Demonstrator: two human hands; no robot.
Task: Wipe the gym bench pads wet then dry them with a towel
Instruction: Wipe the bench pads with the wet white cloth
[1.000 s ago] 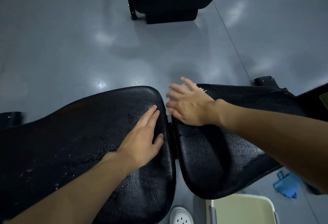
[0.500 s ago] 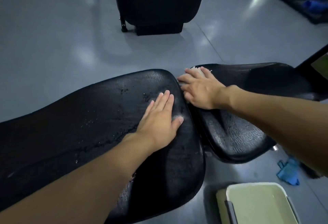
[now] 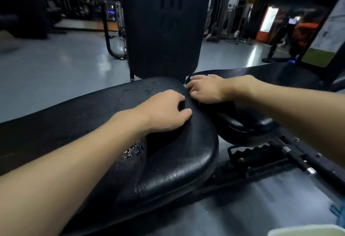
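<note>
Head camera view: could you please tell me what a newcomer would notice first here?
Two bare forearms reach in: the left hand presses on the big wet black bench pad, centre, and the right hand rests on the smaller pad beside it. An upright black backrest looms behind.

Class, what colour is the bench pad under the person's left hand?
Black, with wet speckles: the bench pad in the head view.

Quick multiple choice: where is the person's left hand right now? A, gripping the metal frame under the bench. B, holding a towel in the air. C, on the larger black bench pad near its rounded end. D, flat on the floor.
C: the left hand rests on the larger black bench pad, fingers curled near its rounded end, with water droplets visible on the surface.
</note>
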